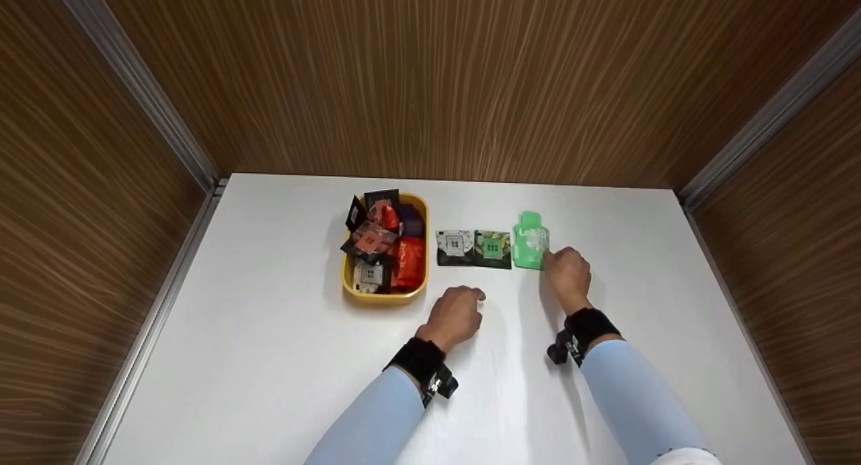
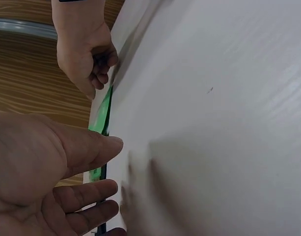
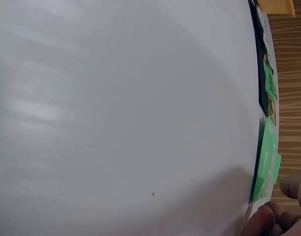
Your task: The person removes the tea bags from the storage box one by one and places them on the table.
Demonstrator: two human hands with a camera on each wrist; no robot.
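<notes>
In the head view, the right hand is at the lower right corner of a green, bottle-shaped tea packet with white lettering. Thumb and fingers stand apart around that corner in the right wrist view, where the packet lies on the table. Left of it, two square tea sachets lie side by side: one with a green label, one black and white. My left hand hovers over the table in front of them, holding nothing. Its thumb is extended and its fingers are loosely bent.
A yellow basket stands left of the sachets, heaped with red, black and purple packets. Wood-grain panels rise behind and at both sides of the white table.
</notes>
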